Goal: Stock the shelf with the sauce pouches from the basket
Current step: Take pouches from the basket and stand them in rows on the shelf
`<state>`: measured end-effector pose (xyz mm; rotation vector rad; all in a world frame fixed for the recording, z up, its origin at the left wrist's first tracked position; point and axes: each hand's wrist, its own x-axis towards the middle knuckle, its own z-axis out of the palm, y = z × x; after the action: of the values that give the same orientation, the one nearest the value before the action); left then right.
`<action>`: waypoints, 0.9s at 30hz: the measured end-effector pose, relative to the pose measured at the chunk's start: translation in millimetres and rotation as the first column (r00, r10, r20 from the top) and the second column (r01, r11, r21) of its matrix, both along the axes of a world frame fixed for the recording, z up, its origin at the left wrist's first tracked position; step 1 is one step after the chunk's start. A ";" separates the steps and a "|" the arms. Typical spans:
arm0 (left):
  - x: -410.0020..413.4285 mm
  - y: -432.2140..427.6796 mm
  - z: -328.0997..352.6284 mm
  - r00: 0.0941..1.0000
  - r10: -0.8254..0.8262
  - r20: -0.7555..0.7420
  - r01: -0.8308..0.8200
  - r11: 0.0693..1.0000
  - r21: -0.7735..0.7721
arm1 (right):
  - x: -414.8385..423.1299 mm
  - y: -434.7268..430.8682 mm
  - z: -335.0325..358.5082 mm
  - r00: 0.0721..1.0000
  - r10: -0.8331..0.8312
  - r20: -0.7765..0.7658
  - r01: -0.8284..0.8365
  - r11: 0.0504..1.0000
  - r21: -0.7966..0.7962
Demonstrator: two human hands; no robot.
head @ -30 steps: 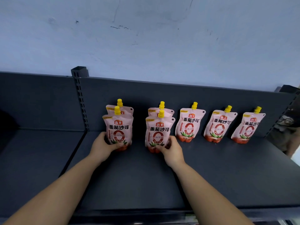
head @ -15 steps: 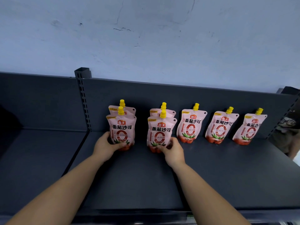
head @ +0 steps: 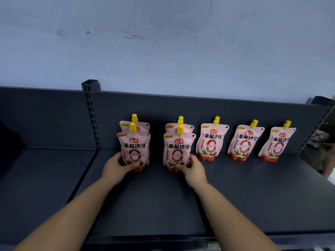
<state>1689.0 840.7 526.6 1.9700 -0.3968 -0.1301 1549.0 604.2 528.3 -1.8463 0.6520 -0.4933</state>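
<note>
Shelf [head: 154, 205], left grip [head: 116, 166] round left pouch [head: 135, 147], right grip [head: 194, 171] round neighbour [head: 178, 149]

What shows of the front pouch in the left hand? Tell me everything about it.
The front pouch is pale pink, glossy soft plastic, with a yellow cap on a spout at its top. Its face carries a red logo, bold dark Chinese lettering, a large red ring and tomatoes with green leaves near the foot. It stands upright on the dark shelf, at the left end of the row, right in front of a second pouch alike. The left hand holds its lower left side.
</note>
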 end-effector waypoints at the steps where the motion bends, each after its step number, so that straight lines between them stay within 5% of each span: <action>1: -0.5 0.4 0.1 1.000 -0.003 -0.002 0.003 1.000 -0.001 | -0.3 -0.1 0.2 1.000 0.002 -0.005 -0.002 1.000 0.000; 16: -8.7 3.6 9.6 0.999 0.012 -0.039 -0.011 1.000 0.029 | -6.1 1.3 9.4 0.996 0.033 -0.088 -0.031 0.999 0.026; 20: -15.9 10.3 13.1 0.993 0.043 -0.108 -0.051 0.996 -0.072 | -17.3 -1.5 18.0 0.995 0.072 -0.072 -0.067 0.995 0.076; 27: -41.2 44.2 22.5 0.991 0.120 -0.058 -0.118 0.993 0.028 | -45.2 -7.5 48.6 0.893 0.069 -0.445 -0.202 0.944 -0.260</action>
<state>1647.8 884.9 549.1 2.0040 -0.2391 -0.1176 1503.8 596.7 576.9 -2.3050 0.7626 -0.0826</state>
